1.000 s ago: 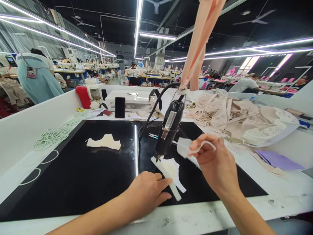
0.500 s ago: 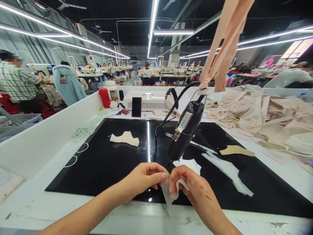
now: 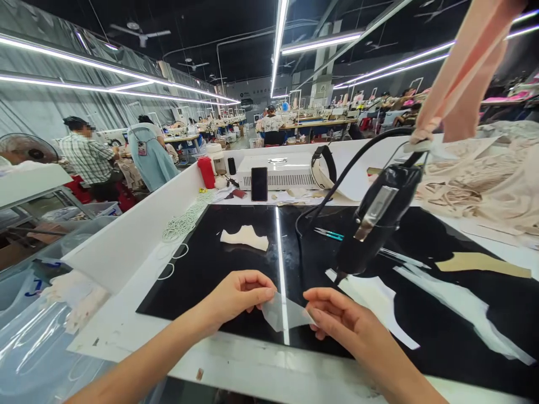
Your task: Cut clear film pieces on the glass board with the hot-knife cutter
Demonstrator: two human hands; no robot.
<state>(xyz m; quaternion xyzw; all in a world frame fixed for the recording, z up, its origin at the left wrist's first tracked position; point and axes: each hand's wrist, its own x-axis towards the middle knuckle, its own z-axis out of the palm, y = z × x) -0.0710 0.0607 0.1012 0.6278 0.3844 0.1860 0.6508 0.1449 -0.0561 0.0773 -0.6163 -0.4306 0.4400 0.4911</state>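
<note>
My left hand (image 3: 236, 296) and my right hand (image 3: 342, 321) both pinch a small, thin, see-through white piece of fabric (image 3: 284, 314), stretched between them just above the near edge of the black table top (image 3: 210, 269). A black hand tool (image 3: 377, 216) hangs on its cable just right of and beyond my right hand, tip down over white fabric pieces (image 3: 379, 300) lying on the black surface. A cream fabric piece (image 3: 245, 238) lies farther back to the left.
A white wall (image 3: 126, 235) borders the table on the left, with white elastic loops (image 3: 183, 224) beside it. A white box (image 3: 280, 171), a black phone (image 3: 259, 183) and a red bottle (image 3: 206, 171) stand at the back. Beige garments (image 3: 484, 179) are piled right. People work behind.
My left hand left the fabric on the table and joined my right hand on the small piece, which is now pulled flat between them. The view swung left.
</note>
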